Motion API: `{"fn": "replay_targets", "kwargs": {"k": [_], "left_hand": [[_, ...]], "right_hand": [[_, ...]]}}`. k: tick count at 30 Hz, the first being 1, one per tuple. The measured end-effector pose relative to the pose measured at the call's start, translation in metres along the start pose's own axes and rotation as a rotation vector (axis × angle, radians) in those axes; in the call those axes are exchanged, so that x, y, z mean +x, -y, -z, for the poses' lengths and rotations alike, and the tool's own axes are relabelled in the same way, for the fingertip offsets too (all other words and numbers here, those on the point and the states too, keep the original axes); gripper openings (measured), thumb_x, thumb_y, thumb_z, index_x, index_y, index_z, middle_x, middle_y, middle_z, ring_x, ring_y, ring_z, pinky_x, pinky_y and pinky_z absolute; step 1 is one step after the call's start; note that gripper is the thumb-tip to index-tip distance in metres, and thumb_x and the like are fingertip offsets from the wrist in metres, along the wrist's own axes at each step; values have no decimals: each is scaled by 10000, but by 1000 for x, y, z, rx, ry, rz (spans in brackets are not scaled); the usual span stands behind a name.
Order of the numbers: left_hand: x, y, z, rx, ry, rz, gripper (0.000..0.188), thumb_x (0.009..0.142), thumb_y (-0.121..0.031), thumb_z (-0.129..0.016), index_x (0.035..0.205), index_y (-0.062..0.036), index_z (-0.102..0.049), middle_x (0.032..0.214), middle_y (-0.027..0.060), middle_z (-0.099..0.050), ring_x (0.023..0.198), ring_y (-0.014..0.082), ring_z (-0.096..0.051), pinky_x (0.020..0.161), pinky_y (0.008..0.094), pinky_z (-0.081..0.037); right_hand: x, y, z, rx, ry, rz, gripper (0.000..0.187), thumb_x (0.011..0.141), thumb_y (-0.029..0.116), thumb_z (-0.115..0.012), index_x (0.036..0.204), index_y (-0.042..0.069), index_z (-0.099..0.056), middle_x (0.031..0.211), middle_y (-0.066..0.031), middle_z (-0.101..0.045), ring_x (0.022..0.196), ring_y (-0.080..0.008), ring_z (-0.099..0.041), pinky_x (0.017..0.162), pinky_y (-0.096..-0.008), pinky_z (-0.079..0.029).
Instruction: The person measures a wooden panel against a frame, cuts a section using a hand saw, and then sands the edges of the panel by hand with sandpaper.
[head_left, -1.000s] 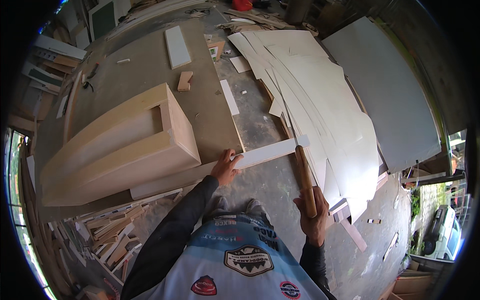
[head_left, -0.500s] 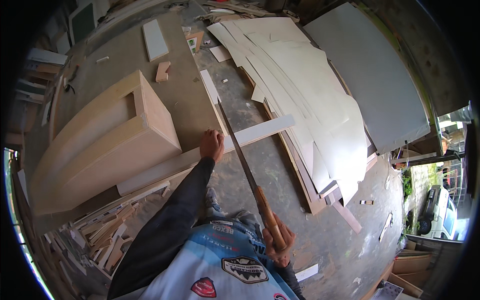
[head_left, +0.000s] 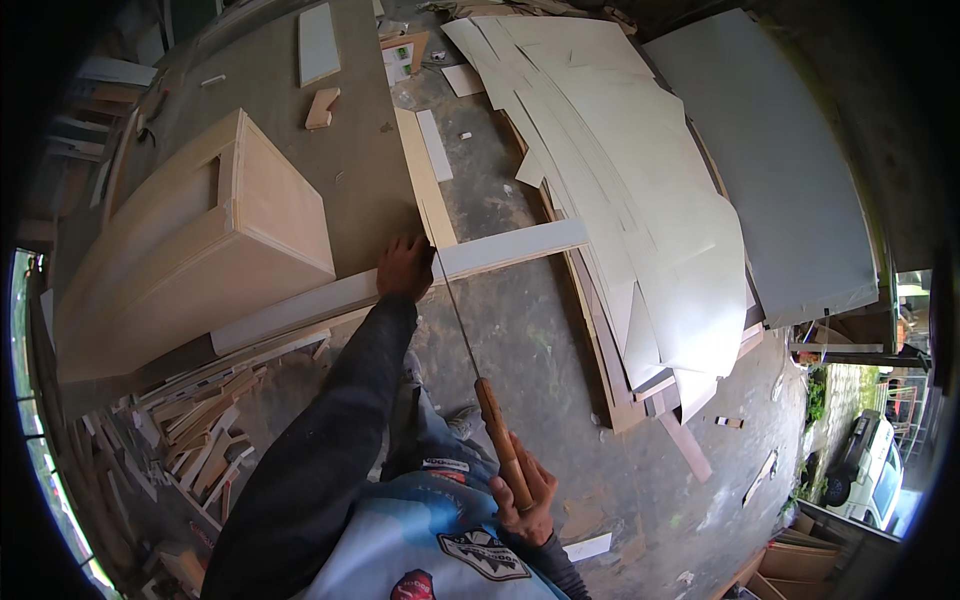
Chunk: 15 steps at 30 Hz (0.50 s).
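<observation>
Saw [head_left: 489,405] blade crosses white board [head_left: 520,247]. Right hand [head_left: 527,497] on board's near side, fingers closed around saw handle [head_left: 506,450]. Left hand [head_left: 405,270] on board, fingers partly bent, grip unclear. Wooden box [head_left: 280,215] beyond board.

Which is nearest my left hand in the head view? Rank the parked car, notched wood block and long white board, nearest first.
1. Long white board: directly under the left hand.
2. Notched wood block: ahead, to the left.
3. Parked car: far right, outdoors.

Saw teeth [head_left: 458,314] too small to tell
</observation>
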<state>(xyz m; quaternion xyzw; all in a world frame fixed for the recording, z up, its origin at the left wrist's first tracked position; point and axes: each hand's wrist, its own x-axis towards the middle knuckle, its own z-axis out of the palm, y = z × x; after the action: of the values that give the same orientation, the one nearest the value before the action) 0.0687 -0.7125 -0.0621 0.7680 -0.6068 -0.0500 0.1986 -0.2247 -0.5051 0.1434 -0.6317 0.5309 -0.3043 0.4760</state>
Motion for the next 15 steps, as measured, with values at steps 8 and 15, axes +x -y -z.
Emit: {"fn": "replay_targets", "kwargs": {"k": [8,15], "left_hand": [[-3,3,1,4,-26,-12,160,943,-266,-600,1006,-123,-636,1010,126,-605,1048,342,-572,897,489,-454],[-2,7,-6,22,-68,-50,156,933,-264,-608,1006,-130,-641,1018,114,-601,1058,336,-571,928,479,-443]], "right_hand": [[-10,19,27,1,79,-8,609,888,254,-649,1317,-161,-523,995,-298,-677,765,-328,-709,667,-366,-553],[-15,15,23,38,53,21,583,879,196,-631,1305,-183,-513,1052,-327,-668,817,-354,-725,681,-362,-561]]}}
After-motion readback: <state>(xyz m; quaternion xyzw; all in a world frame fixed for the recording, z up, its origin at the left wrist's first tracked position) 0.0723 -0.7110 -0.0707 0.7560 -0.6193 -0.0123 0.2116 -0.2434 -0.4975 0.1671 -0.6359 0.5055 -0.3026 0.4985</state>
